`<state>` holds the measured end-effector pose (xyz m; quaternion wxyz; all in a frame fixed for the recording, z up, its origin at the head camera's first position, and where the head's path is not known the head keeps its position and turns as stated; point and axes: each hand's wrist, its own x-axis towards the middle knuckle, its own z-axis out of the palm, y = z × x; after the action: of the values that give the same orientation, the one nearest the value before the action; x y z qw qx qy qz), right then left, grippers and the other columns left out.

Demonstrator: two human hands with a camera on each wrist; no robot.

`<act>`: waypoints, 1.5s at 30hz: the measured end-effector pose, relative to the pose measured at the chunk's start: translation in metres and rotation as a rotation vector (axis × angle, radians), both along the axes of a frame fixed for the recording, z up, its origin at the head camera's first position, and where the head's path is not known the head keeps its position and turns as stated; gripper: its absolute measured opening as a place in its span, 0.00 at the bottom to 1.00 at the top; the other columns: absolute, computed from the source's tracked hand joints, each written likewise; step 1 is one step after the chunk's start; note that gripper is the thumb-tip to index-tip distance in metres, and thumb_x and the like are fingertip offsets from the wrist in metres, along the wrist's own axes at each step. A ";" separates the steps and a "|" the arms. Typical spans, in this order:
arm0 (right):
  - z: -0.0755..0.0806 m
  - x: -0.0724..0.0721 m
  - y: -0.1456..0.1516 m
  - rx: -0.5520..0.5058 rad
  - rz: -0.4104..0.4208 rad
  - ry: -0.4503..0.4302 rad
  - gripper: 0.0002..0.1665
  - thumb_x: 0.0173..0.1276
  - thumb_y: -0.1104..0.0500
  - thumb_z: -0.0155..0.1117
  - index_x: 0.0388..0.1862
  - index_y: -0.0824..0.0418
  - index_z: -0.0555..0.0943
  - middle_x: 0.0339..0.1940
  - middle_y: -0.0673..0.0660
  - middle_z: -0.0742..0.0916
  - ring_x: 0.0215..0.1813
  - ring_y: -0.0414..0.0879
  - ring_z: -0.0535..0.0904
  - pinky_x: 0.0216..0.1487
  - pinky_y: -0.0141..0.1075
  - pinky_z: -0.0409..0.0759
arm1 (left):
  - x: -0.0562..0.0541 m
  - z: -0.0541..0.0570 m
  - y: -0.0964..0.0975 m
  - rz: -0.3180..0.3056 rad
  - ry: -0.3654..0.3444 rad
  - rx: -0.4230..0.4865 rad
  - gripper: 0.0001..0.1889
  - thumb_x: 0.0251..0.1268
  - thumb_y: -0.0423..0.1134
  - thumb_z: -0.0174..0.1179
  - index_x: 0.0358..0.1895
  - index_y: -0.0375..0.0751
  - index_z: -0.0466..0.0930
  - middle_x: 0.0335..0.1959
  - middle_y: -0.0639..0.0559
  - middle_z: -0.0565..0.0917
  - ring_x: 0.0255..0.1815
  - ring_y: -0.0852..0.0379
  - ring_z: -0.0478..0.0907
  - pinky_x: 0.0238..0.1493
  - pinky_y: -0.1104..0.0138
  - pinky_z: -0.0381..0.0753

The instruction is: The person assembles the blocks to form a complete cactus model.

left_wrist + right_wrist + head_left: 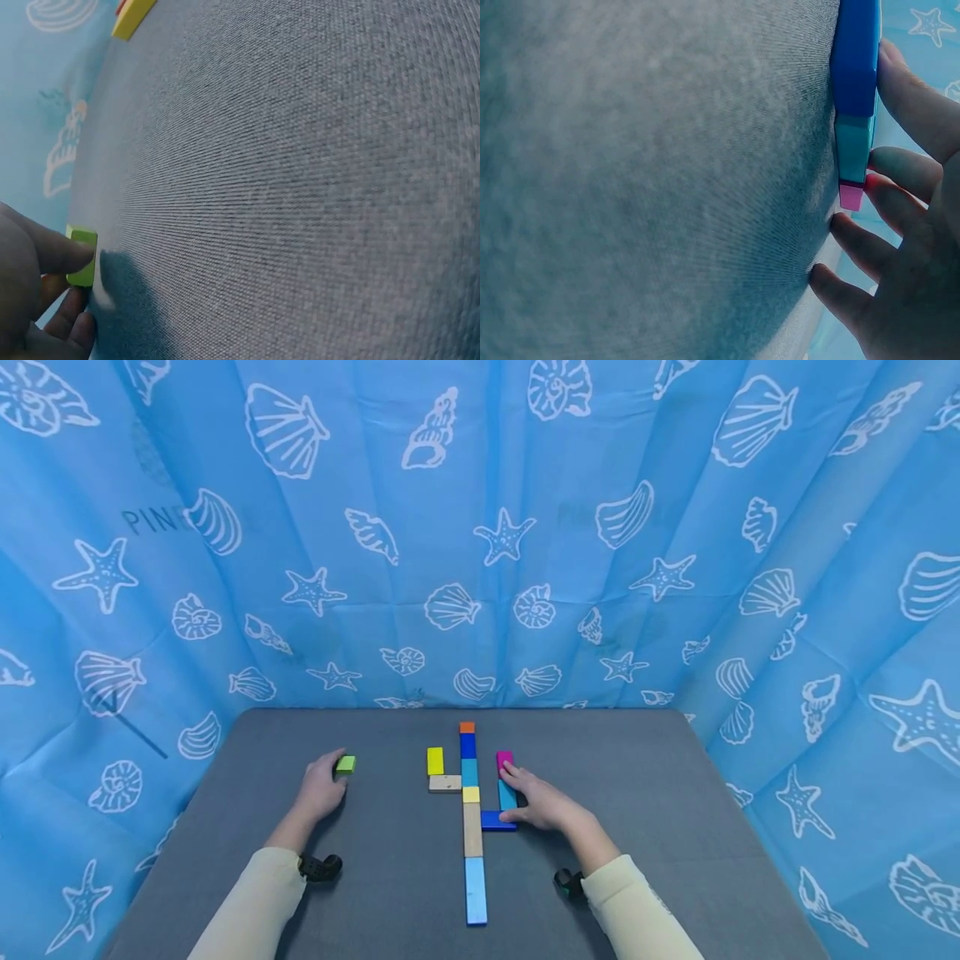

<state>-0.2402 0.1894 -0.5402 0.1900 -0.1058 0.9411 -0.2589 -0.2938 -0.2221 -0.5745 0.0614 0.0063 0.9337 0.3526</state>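
On the left of the table my left hand (321,791) pinches a small light-green block (346,765). In the left wrist view the thumb lies across the green block (82,257), with fingers beyond and below it. My right hand (550,803) is spread over blocks right of the central column. Its fingers touch the magenta block (504,760) and the teal block (507,795), while its thumb rests at the dark blue block (495,821). In the right wrist view those fingertips press along the blue block (855,60), the teal block (853,150) and the pink block (851,196).
Down the middle runs a column of blocks, from an orange block (467,727) to a light blue block (476,893). A speckled beige block (446,783) and a yellow block (435,761) branch left. A blue shell-patterned curtain (480,568) surrounds the grey table (390,877).
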 end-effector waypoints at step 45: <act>-0.004 0.000 0.003 0.007 0.011 0.014 0.52 0.64 0.40 0.71 0.82 0.49 0.59 0.84 0.55 0.58 0.83 0.59 0.50 0.76 0.60 0.57 | -0.020 0.033 0.076 -0.024 0.147 0.012 0.19 0.72 0.33 0.60 0.64 0.35 0.78 0.61 0.37 0.79 0.62 0.40 0.76 0.61 0.46 0.75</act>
<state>-0.2400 0.1926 -0.5444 0.1855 -0.1121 0.9427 -0.2536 -0.3134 -0.1457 -0.5419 -0.0035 0.0437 0.9335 0.3560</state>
